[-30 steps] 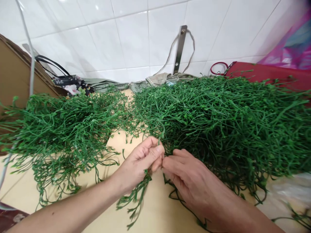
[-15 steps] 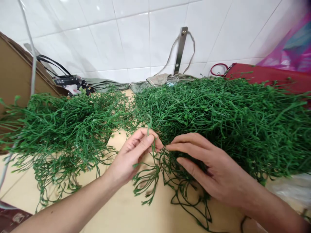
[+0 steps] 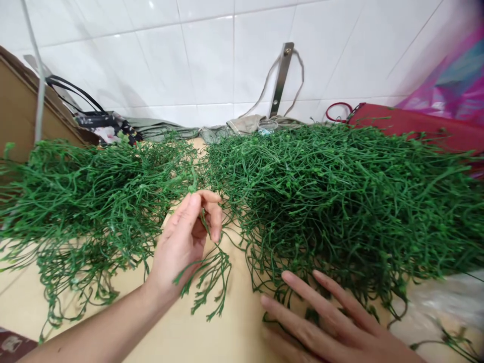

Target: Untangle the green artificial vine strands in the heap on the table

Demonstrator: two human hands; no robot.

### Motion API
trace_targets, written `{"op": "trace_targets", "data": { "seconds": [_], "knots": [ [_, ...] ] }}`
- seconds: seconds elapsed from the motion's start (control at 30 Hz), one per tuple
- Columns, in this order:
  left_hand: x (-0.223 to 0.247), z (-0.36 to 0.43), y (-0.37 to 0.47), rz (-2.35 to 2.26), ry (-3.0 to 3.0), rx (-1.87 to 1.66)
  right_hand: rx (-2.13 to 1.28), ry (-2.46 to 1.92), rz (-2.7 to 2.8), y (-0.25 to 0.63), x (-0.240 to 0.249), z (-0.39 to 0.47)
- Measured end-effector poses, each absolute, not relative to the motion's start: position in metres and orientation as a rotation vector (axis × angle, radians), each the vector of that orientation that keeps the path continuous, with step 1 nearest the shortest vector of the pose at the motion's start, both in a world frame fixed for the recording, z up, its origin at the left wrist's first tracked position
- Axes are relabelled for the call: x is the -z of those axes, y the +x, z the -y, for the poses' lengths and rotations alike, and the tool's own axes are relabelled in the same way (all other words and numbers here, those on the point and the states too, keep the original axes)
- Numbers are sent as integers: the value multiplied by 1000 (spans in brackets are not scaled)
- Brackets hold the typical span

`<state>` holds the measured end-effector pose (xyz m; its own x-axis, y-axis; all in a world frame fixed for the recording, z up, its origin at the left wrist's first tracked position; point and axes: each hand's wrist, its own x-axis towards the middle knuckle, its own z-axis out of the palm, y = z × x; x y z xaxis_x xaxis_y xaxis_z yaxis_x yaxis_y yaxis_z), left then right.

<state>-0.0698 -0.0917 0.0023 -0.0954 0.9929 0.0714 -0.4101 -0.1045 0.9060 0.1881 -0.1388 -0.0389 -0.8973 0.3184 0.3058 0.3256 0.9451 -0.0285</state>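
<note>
My left hand (image 3: 189, 229) pinches a green artificial plant stem (image 3: 207, 275) between thumb and fingers. One end sticks up above the thumb, and its forked sprigs hang below the palm. Lower right, my right hand (image 3: 325, 322) has its fingers spread over loose strands at the front of the large green stem pile (image 3: 340, 191). I see nothing gripped in it; the lower part of this hand runs out of view. A smaller green stem pile (image 3: 98, 196) lies to the left of my left hand.
Behind the piles stands a white tiled wall with a metal strip (image 3: 282, 80). A cardboard box (image 3: 22, 101) and a floral bag (image 3: 109, 128) are at the left. On the right are a red bag (image 3: 393, 121), a pink plastic bag (image 3: 449, 91) and clear plastic (image 3: 446, 297).
My left hand has shifted left with the stem. My right hand has moved away from it, down toward the front edge, and its fingers have spread.
</note>
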Motion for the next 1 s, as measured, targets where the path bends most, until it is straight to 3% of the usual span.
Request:
{"op": "trace_targets", "data": {
  "seconds": [0.27, 0.63, 1.0],
  "knots": [
    [11, 98, -63, -862, 1056, -1377, -381, -623, 2908, 164, 29, 90],
    [24, 110, -48, -869, 1192, -973, -432, -679, 2846, 156, 31, 79],
    [32, 104, -46, -876, 1125, -993, -534, -745, 2865, 154, 22, 81]
  ]
}}
